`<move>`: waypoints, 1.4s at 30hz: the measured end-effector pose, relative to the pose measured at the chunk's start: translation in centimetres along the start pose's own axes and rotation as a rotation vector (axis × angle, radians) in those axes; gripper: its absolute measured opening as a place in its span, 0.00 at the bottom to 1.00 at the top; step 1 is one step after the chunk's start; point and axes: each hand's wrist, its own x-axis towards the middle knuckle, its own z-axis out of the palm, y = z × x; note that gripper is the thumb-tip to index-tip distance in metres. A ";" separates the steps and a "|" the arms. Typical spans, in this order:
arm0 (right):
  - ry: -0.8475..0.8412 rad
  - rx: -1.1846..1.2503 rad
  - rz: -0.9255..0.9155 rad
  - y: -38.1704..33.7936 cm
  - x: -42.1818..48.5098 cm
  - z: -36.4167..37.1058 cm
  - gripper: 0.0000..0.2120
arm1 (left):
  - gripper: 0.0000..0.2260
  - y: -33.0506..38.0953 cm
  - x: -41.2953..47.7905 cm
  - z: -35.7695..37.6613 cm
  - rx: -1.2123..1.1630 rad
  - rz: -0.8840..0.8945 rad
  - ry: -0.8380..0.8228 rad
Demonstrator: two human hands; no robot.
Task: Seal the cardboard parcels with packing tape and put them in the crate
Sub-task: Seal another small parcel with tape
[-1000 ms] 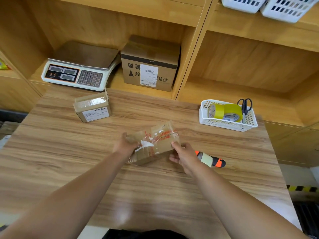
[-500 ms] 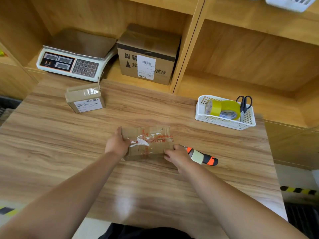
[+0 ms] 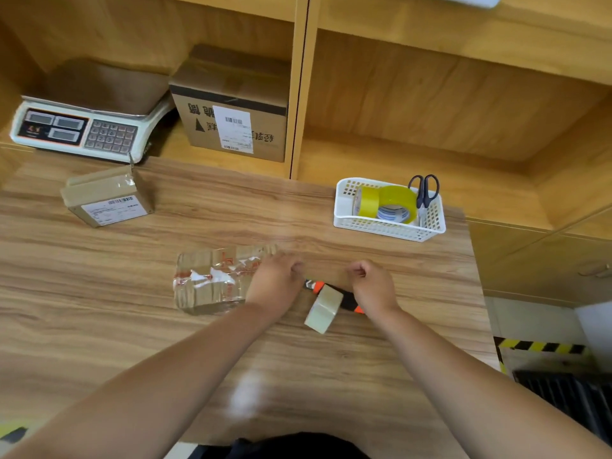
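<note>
Fig. The parcel [image 3: 212,281], gripped in both hands 1 s earlier, lay flat on the desk [image 3: 99,326]. We had moved L hand [image 3: 275,283] to its right end, R hand [image 3: 372,283] past the tape dispenser [image 3: 326,303]. Fingers curled; whether pinching tape, can't tell. Taping prob. next.

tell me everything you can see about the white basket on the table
The white basket is a rectangular plastic tray with perforated walls. It stands upright near the far right corner of the wooden table. It holds two rolls of yellow tape, set on edge side by side, and black-handled scissors standing handles-up at its right end. Nothing else touches it.
</note>
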 end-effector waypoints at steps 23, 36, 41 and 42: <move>-0.369 -0.502 -0.148 6.4 3.4 0.4 0.14 | 0.18 0.5 -0.7 4.9 -0.198 -0.235 -0.316; -0.415 -0.257 -0.129 5.6 2.4 -0.1 0.12 | 0.13 0.8 -1.1 8.0 -0.540 -0.608 -0.026; -0.438 -0.227 -0.131 5.8 2.2 -0.3 0.12 | 0.09 0.7 -0.4 7.5 -0.803 -0.784 -0.175; -0.446 -0.218 -0.135 5.7 2.1 -0.2 0.13 | 0.08 0.5 -0.4 7.4 -0.818 -0.807 -0.197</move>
